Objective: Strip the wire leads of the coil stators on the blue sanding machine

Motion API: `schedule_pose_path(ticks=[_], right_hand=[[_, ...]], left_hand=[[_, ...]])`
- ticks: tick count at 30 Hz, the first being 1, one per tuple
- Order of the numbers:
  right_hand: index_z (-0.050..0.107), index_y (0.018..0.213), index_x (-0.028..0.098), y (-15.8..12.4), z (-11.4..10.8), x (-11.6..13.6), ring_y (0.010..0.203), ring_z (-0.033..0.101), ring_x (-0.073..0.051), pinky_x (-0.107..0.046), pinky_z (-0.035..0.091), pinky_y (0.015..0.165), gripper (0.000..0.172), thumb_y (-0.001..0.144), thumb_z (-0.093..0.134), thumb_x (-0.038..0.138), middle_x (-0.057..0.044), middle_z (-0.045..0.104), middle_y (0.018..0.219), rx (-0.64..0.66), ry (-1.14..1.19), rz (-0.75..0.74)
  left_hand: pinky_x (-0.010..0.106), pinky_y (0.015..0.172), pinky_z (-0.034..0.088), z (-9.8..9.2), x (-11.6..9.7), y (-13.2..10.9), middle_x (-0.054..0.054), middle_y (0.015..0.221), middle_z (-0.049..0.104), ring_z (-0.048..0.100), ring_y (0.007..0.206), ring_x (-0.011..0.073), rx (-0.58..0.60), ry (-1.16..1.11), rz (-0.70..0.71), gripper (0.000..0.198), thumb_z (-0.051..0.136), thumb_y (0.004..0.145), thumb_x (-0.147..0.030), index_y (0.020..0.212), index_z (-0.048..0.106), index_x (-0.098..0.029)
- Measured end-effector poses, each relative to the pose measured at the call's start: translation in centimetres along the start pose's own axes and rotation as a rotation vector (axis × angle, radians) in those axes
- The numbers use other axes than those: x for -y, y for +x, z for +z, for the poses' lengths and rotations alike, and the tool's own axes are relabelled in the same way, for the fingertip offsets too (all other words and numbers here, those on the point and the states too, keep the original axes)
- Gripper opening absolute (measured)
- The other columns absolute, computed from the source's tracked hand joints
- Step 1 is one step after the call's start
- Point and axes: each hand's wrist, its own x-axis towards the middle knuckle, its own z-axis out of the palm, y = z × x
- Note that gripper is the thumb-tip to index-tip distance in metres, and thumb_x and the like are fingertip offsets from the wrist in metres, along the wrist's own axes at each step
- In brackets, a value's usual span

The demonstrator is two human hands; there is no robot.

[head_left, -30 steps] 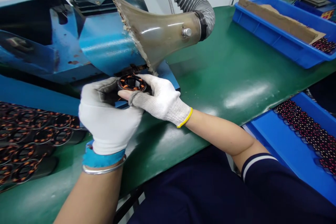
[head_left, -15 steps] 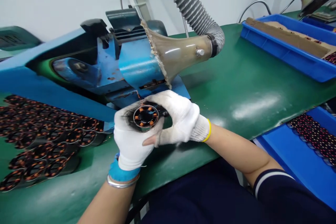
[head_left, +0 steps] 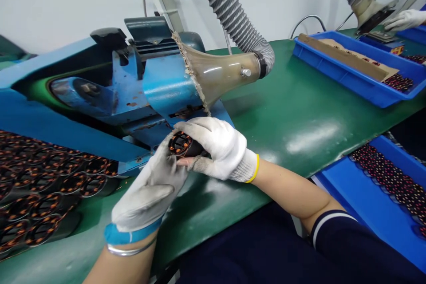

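Black-walled, with copper-coloured coils round its inside, the wound stator [head_left: 187,144] is held off the green tabletop [head_left: 262,106], tilted so that its ring face looks left and toward the person. The right hand [head_left: 219,148] grips it, fingers curled over the far side and the thumb under the near side, its bare tip showing through the glove. The left hand [head_left: 149,188] is opened out, fingers straight and slanting up to the stator's left edge; whether they bear any of its weight cannot be told.

Handling it well would, in my judgement, mean pinching the hard black wall rather than the coils, letting the left fingers steady the rim, and tilting the ring enough to view the coils all round.

So the stator lies within the right hand's curl, just right of the left fingertips. Just beyond the hands stands the blue machine [head_left: 166,82], with a cloudy hood [head_left: 226,71] and a grey corrugated hose [head_left: 233,13] to its right. Similar stators [head_left: 53,185] stand in close rows at left. A blue tray [head_left: 349,82] sits far right, and another person's gloved hand [head_left: 404,21] is beyond it.
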Motion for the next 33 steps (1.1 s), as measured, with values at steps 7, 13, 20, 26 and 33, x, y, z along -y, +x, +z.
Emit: schedule_pose_path(ticks=[7, 13, 20, 26, 33], right_hand=[[0.090, 0.158, 0.019, -0.2, -1.5, 1.6, 0.154, 0.084, -0.038, -0.049, 0.071, 0.134, 0.046, 0.130, 0.072, 0.051, -0.023, 0.086, 0.162, -0.025, 0.130, 0.010], [0.093, 0.121, 0.020, 0.4, -3.4, 3.1, 0.100, 0.088, -0.024, -0.037, 0.077, 0.096, 0.047, 0.120, 0.084, 0.067, -0.010, 0.093, 0.115, -0.331, 0.675, 0.645], [0.078, 0.086, 0.022, 1.1, -6.2, 4.1, 0.080, 0.067, -0.016, -0.029, 0.058, 0.079, 0.038, 0.104, 0.106, 0.041, 0.003, 0.074, 0.082, 0.032, 0.747, 0.538], [0.073, 0.085, 0.025, 1.1, -6.3, 3.1, 0.080, 0.071, -0.017, -0.029, 0.064, 0.078, 0.049, 0.106, 0.106, 0.054, 0.002, 0.074, 0.083, -0.326, 0.900, 0.631], [0.087, 0.095, 0.022, 1.7, -4.5, 4.4, 0.095, 0.082, -0.019, -0.030, 0.074, 0.100, 0.036, 0.084, 0.120, 0.027, 0.001, 0.088, 0.096, -0.187, 1.026, 0.697]], left_hand=[[0.057, 0.123, 0.079, 1.6, -0.1, 0.8, 0.016, 0.155, 0.092, 0.090, 0.142, 0.0449, -0.064, -0.210, -0.371, 0.100, 0.120, 0.060, -0.058, 0.152, 0.090, -0.032], [0.054, 0.108, 0.084, 1.8, -0.6, 0.7, 0.015, 0.146, 0.095, 0.093, 0.129, 0.0427, -0.103, -0.068, -0.155, 0.089, 0.119, 0.062, -0.066, 0.137, 0.090, -0.027], [0.055, 0.111, 0.083, 2.1, -0.9, 0.9, 0.011, 0.132, 0.095, 0.094, 0.122, 0.0372, -0.172, 0.068, 0.038, 0.067, 0.106, 0.074, -0.051, 0.133, 0.086, -0.027], [0.051, 0.097, 0.083, 2.6, -1.3, 0.9, 0.008, 0.116, 0.092, 0.093, 0.105, 0.0326, -0.303, 0.178, 0.140, 0.059, 0.103, 0.073, -0.043, 0.125, 0.080, -0.026], [0.048, 0.102, 0.078, 2.7, -1.0, 0.7, 0.007, 0.119, 0.088, 0.090, 0.107, 0.0296, -0.296, 0.353, 0.186, 0.054, 0.104, 0.083, -0.048, 0.125, 0.082, -0.023]])
